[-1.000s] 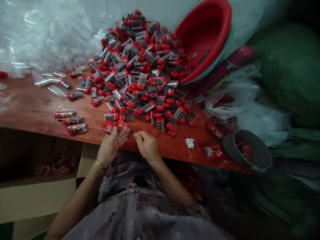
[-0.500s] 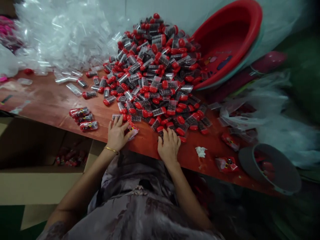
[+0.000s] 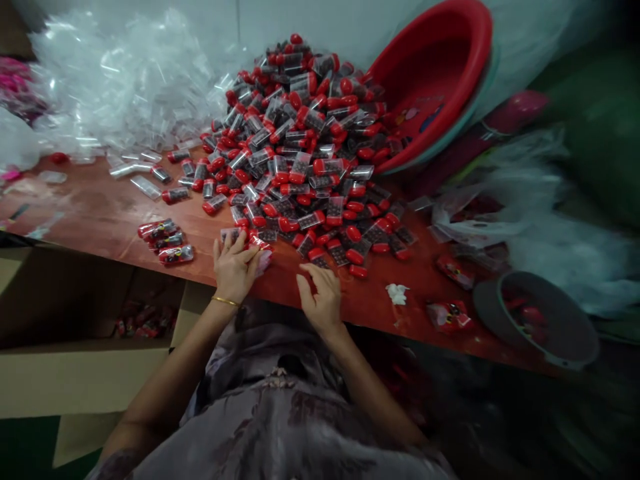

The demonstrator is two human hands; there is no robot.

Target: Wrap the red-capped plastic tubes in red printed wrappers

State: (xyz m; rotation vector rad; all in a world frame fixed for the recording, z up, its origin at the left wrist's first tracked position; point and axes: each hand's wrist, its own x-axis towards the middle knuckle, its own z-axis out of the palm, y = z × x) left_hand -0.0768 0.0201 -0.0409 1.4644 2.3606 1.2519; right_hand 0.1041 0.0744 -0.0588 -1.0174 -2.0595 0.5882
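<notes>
My left hand (image 3: 233,270), with a thin gold bangle at the wrist, lies at the table's front edge. Its thumb and forefinger close on a red printed plastic packet (image 3: 263,257), whose near end looks clear and crumpled. A small clear tube with dark contents (image 3: 230,235) lies at its fingertips. My right hand (image 3: 323,297) is just in front of the pile, thumb apart from its curved fingers, with nothing visible between them. Before both hands rises a large pile of clear, red-capped tubes (image 3: 300,167) filled with dark pieces.
Several filled packets (image 3: 175,254) lie at left, above an open cardboard box (image 3: 85,377). Clear plastic sleeves (image 3: 125,87) are heaped behind. A red basin (image 3: 480,40) leans beside the pile. At right are a white scrap (image 3: 397,294), another packet (image 3: 450,315) and a grey bowl (image 3: 583,333).
My right hand has drawn left and back from the pile's front tubes, its thumb spreading. My left hand stays at the packet. The whole view has shifted slightly.
</notes>
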